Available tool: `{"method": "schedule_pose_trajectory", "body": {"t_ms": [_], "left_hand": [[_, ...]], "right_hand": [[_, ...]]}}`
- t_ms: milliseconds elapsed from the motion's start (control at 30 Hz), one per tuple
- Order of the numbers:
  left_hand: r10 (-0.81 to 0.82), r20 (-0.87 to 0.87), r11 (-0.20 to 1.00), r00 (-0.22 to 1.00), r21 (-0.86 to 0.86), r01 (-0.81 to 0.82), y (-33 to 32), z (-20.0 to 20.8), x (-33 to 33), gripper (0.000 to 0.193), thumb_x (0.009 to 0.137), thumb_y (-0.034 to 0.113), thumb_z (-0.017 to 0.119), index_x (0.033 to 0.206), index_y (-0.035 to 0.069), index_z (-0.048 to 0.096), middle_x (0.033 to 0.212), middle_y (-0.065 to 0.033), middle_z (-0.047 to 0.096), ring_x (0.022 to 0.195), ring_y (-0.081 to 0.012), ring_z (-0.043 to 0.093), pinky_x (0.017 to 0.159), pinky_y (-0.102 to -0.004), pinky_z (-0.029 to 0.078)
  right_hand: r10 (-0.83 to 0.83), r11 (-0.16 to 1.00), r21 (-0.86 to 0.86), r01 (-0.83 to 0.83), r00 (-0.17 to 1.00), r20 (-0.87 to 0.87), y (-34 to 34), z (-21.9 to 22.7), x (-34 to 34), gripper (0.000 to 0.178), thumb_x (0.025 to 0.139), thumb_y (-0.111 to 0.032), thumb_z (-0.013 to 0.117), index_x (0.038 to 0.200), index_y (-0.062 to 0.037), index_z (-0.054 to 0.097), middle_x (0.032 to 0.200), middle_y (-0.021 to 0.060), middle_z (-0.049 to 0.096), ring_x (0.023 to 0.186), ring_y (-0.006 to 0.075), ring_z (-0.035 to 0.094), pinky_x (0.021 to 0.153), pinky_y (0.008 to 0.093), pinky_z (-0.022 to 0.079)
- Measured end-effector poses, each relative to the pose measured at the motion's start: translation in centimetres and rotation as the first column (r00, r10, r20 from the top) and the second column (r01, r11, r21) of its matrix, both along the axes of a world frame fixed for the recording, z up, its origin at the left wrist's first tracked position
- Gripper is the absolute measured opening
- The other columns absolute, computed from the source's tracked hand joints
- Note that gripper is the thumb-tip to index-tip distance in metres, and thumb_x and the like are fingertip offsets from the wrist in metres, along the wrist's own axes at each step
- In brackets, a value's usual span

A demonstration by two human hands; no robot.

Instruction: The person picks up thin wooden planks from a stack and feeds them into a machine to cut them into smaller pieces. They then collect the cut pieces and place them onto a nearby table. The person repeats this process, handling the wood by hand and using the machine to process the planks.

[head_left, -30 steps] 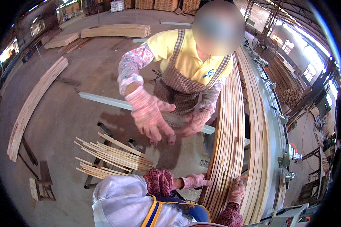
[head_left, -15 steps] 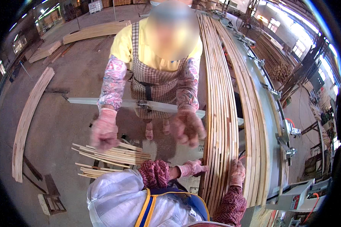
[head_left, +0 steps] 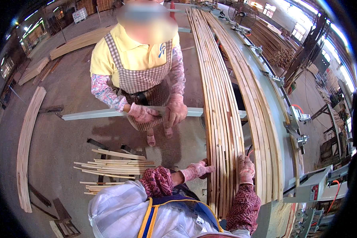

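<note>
Long pale wooden strips [head_left: 222,131] lie side by side in a bundle running away from me. My left hand [head_left: 196,170], in a pink knit glove, is at the bundle's left edge. Its fingers are stretched out and spread, the tips touching the outer strip. On the opposite edge, my right hand [head_left: 246,170], gloved alike, closes on the near part of the strips. Some of its fingers are hidden in the gap beside the bundle. A second row of wooden strips [head_left: 261,154] lies just right of that hand.
A co-worker [head_left: 142,67] in a checked apron stands across a grey metal bar [head_left: 87,114], gloved hands close together. Shorter strips [head_left: 119,164] rest low at my left. A long wood stack [head_left: 27,146] lies farther left. Metal clamps [head_left: 301,141] line the bench's right side.
My view has turned slightly, shifting the scene. The co-worker's hands, apart and blurred before, have come together near the metal bar. My hands stay at the bundle's two edges.
</note>
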State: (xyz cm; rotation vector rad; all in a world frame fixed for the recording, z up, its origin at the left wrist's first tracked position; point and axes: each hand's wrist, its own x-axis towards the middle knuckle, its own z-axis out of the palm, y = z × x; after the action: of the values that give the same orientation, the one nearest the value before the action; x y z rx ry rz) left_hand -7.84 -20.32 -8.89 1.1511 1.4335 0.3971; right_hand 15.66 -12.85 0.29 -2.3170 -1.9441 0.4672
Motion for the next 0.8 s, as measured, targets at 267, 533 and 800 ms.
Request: {"method": "schedule_pose_trajectory", "body": {"t_ms": [267, 533, 800], "left_hand": [[-0.058, -0.022, 0.993, 0.998, -0.109, 0.055, -0.5, 5.7, -0.7, 0.094, 0.079, 0.075, 0.055, 0.137, 0.002, 0.044, 0.121, -0.0196, 0.061, 0.117, -0.0328, 0.057, 0.098, -0.0373, 0.043], [0.054, -0.017, 0.996, 0.998, 0.071, -0.053, -0.1, 0.5, 0.2, 0.082, 0.079, 0.072, 0.060, 0.117, 0.000, 0.062, 0.097, -0.0124, 0.068, 0.088, -0.0221, 0.067, 0.076, -0.0320, 0.052], [0.048, -0.051, 0.996, 0.998, -0.075, -0.052, -1.1, 5.7, -0.6, 0.091, 0.075, 0.074, 0.062, 0.125, -0.002, 0.057, 0.110, -0.0171, 0.066, 0.106, -0.0236, 0.061, 0.095, -0.0335, 0.044]], "right_hand": [[0.033, 0.997, 0.070, -0.030, 0.998, -0.045, -0.1, -1.0, 0.7, 0.052, 0.095, -0.055, 0.042, 0.111, -0.0112, 0.063, 0.103, 0.0234, 0.066, 0.101, 0.0425, 0.061, 0.085, 0.0498, 0.048], [0.104, 0.991, 0.101, -0.091, 0.985, -0.136, -0.3, 0.3, 0.7, 0.047, 0.096, -0.050, 0.045, 0.113, -0.0097, 0.062, 0.100, 0.0212, 0.067, 0.098, 0.0403, 0.063, 0.082, 0.0491, 0.049], [0.137, 0.986, 0.117, -0.117, 0.972, -0.190, -0.7, 0.4, 0.8, 0.053, 0.095, -0.052, 0.046, 0.127, -0.0120, 0.055, 0.104, 0.0225, 0.067, 0.101, 0.0421, 0.062, 0.085, 0.0490, 0.048]]}}
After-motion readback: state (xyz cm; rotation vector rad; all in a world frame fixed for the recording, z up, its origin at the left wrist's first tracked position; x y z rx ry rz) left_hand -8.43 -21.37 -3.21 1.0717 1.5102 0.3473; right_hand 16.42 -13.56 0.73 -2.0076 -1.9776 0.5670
